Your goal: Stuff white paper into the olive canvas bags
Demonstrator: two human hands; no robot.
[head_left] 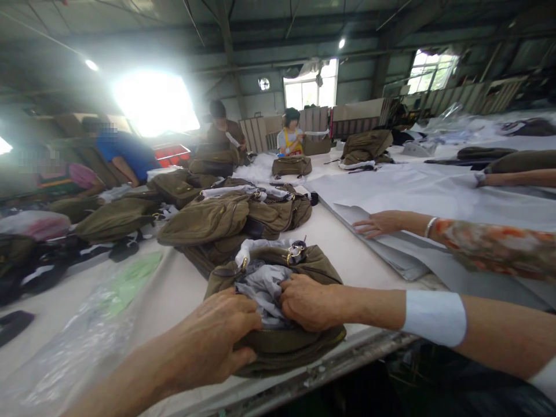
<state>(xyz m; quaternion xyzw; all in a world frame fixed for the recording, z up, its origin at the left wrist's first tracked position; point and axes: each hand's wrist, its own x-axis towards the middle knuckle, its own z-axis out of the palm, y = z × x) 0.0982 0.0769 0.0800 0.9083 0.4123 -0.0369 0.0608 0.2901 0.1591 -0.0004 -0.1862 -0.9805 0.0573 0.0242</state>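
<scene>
Our left hand and right hand grip an olive bag.
Beyond it, bags crowd the white tabletop under a steel roof.

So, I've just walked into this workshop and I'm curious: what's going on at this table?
The person's left hand and right hand are at the open top of an olive canvas bag, with grey-white filling showing inside. More olive bags lie heaped along the white-covered table. Beside them, a co-worker's hand rests on large pale sheets, and a seated worker is farther down.
</scene>
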